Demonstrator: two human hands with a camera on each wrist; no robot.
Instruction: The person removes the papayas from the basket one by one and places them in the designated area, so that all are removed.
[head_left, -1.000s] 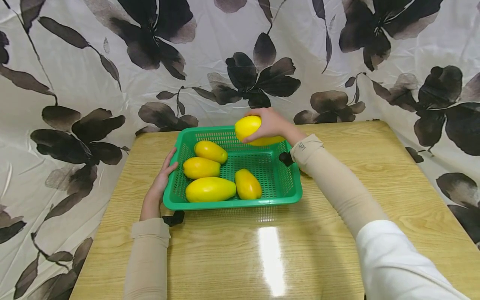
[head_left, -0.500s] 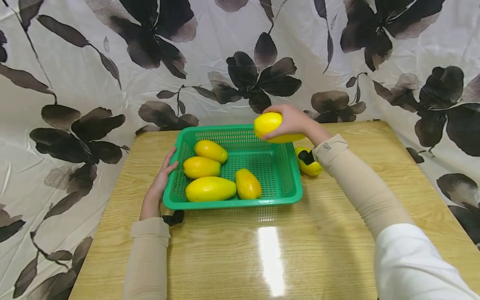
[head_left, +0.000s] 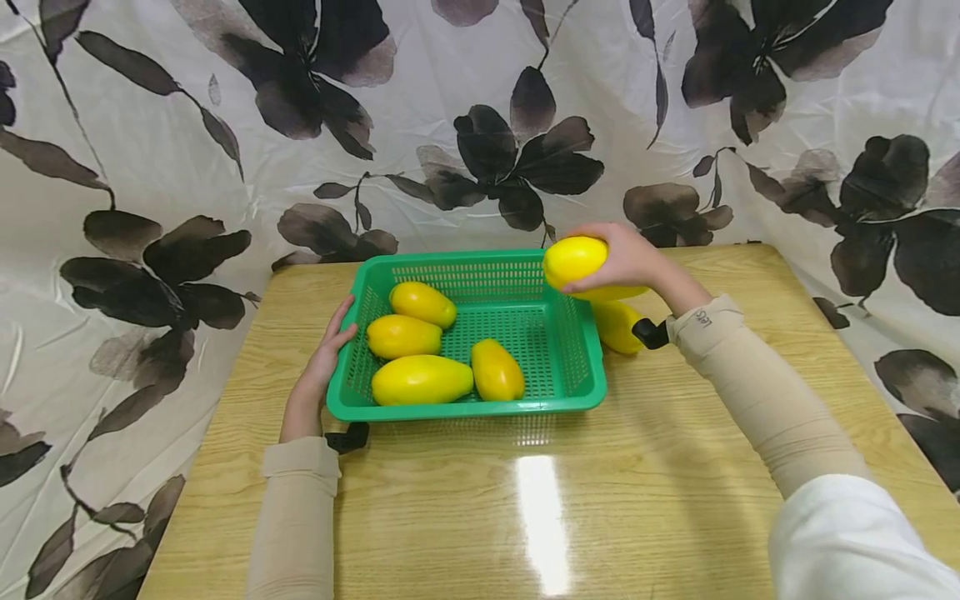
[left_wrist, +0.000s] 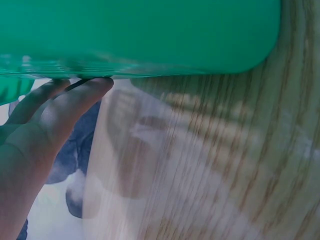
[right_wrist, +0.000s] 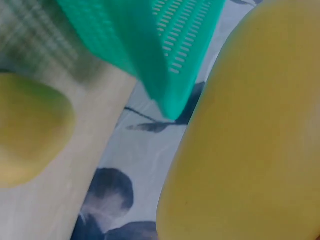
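My right hand [head_left: 630, 257] grips a yellow papaya [head_left: 576, 262] in the air above the far right corner of a green basket [head_left: 465, 409]. That papaya fills the right side of the right wrist view. Another papaya [head_left: 617, 327] lies on the table against the basket's right side, partly hidden by the held one. My left hand [head_left: 321, 362] rests against the basket's left side; in the left wrist view its fingers [left_wrist: 75, 102] lie nearly straight along the outer wall. Several papayas [head_left: 422, 380] lie inside the basket, mostly in its left half.
The basket stands on a wooden table [head_left: 450, 517]. A white cloth with dark flowers [head_left: 480, 50] hangs behind the table and along its sides. A bright light reflection shows on the tabletop in front of the basket.
My right hand has carried the papaya rightward from above the basket to its far right corner. The papaya on the table has come into sight. My left hand has stayed in place.
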